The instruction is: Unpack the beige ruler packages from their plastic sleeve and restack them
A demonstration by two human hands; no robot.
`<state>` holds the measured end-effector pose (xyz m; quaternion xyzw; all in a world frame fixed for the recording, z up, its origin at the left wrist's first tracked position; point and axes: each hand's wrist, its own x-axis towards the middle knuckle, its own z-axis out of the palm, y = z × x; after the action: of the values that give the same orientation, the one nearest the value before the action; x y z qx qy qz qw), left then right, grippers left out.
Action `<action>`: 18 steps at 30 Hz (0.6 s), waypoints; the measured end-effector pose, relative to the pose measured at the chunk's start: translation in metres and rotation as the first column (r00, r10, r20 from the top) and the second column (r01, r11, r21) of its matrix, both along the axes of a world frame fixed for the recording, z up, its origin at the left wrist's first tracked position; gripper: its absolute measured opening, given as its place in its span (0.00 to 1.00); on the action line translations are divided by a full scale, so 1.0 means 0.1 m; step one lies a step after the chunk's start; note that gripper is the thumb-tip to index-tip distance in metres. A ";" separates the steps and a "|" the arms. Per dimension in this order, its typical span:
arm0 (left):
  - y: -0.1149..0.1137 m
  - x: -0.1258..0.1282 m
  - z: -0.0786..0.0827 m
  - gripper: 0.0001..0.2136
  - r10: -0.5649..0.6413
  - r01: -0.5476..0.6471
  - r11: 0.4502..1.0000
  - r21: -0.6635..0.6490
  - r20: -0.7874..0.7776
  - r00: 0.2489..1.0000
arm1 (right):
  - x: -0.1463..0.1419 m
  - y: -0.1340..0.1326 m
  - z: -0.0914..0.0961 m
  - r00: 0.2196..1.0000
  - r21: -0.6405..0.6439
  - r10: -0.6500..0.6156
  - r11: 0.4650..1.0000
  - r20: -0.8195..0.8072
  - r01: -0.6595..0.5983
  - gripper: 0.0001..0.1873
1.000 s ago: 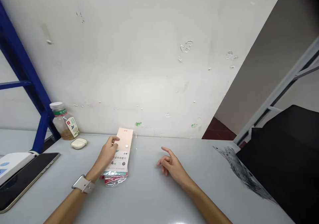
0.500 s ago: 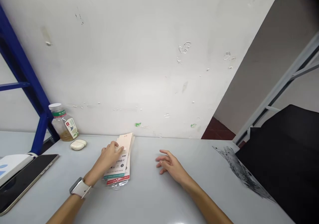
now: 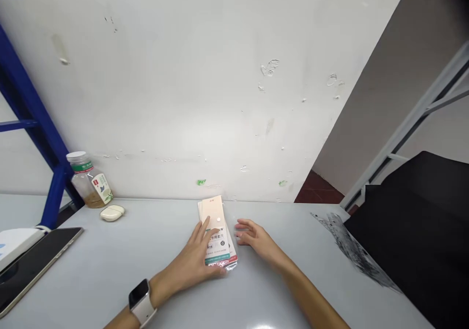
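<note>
Well right of the bottle (image 3: 89,182), the stack of packets (image 3: 217,231) is pressed onto the bench (image 3: 110,270) by the left hand (image 3: 194,263), grip open, and farther right the right hand (image 3: 254,238) is held open.

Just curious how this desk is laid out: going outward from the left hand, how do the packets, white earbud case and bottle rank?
1. The packets: centre, under the left hand.
2. The white earbud case: off to the left.
3. The bottle: farther left, against the wall.
</note>
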<state>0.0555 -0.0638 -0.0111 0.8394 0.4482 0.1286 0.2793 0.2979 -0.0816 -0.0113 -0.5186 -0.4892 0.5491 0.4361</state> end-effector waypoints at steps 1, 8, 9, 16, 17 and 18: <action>-0.02 0.00 0.00 0.46 -0.037 0.037 0.999 0.010 -0.029 0.999 | 0.00 -0.01 0.00 1.000 -0.014 0.016 1.000 0.005 -0.016 0.27; -0.02 -0.01 0.08 0.39 -0.106 0.115 0.987 0.110 -0.083 0.991 | -0.02 -0.04 0.06 0.992 0.012 0.026 1.000 0.120 -0.027 0.27; -0.01 -0.01 0.09 0.40 -0.086 0.096 0.989 0.111 -0.097 0.992 | -0.03 -0.03 0.07 0.990 0.013 0.012 1.000 0.137 -0.013 0.27; 0.03 0.01 0.17 0.37 0.076 -0.076 0.997 0.020 -0.022 0.997 | -0.05 0.00 -0.01 0.990 0.107 -0.060 0.993 0.130 0.046 0.26; 0.04 0.00 0.17 0.35 0.071 -0.071 0.997 0.016 -0.002 0.997 | -0.05 0.01 -0.02 0.990 0.109 -0.059 0.993 0.126 0.045 0.27; 0.05 -0.02 0.16 0.34 0.062 -0.062 0.998 0.014 0.018 0.998 | -0.06 0.01 -0.04 0.991 0.109 -0.059 0.993 0.120 0.045 0.27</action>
<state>0.0536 -0.0587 0.0045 0.8259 0.4706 0.1479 0.2730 0.2923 -0.0807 -0.0152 -0.5401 -0.5301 0.4776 0.4463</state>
